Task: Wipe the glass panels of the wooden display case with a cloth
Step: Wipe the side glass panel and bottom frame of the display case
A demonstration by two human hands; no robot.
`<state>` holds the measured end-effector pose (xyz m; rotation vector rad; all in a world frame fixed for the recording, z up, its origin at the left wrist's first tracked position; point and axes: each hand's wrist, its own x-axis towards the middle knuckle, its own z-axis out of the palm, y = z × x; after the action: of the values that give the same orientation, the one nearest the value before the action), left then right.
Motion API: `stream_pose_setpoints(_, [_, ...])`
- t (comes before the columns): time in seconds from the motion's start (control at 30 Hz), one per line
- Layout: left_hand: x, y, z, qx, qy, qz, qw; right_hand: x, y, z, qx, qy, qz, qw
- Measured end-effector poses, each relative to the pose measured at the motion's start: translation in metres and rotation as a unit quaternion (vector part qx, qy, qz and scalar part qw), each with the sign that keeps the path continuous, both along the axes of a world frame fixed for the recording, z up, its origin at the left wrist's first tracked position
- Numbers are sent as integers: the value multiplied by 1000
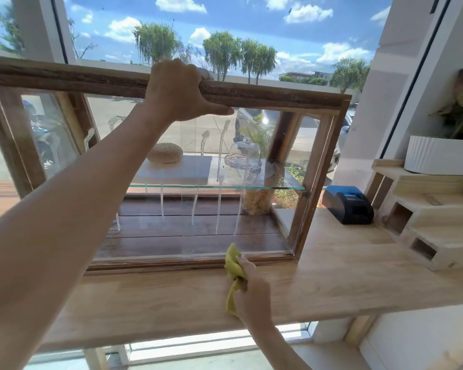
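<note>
The wooden display case (318, 166) stands on a light wooden counter (332, 276), its front glass panel (187, 209) streaked with white runs of cleaning liquid. My left hand (179, 89) grips the case's top wooden rail. My right hand (251, 289) is shut on a crumpled yellow-green cloth (234, 265), whose top touches the bottom right of the front glass at the lower frame. Inside, a glass shelf (278, 186) carries a round woven piece (165, 153) and a glass dome on a cake stand (243, 153).
A black and blue receipt printer (348, 205) sits on the counter right of the case. Stepped pale wooden shelves (433, 209) with a white planter (439, 156) stand at the far right. A large window (225, 36) is behind the case.
</note>
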<state>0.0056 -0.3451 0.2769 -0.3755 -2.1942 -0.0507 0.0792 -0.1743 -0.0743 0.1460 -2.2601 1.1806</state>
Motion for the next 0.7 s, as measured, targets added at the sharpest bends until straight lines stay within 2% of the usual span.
stream_pose_setpoints(0.03, [-1, 0, 0, 1, -1, 2, 1000, 0, 7, -1, -37, 43, -56, 997])
stream_pose_setpoints(0.1, [-1, -1, 0, 0, -1, 3, 1000, -10, 16, -2, -29, 64, -103, 992])
stream_pose_setpoints(0.27, [-3, -2, -1, 4, 4, -2, 1000, -16, 0, -2, 108, -56, 40, 992])
stream_pose_setpoints(0.33, [-4, -2, 0, 1, 4, 5, 1000, -14, -4, -5, 112, -85, 70, 987])
stream_pose_setpoints(0.43, [-3, -2, 2, -21, -4, 11, 1000, -10, 1, 10, 55, -84, 55, 993])
stream_pose_setpoints(0.53, [-3, -7, 6, -63, -38, -5, 997, -1, 14, 49, -62, -48, -19, 997])
stream_pose_setpoints(0.6, [-3, -14, 10, -81, -65, -10, 995, 0, 27, 80, -117, 13, -49, 992])
stream_pose_setpoints(0.7, [-3, -22, 14, -94, -74, -10, 993, -11, 43, 124, -96, 159, -75, 980])
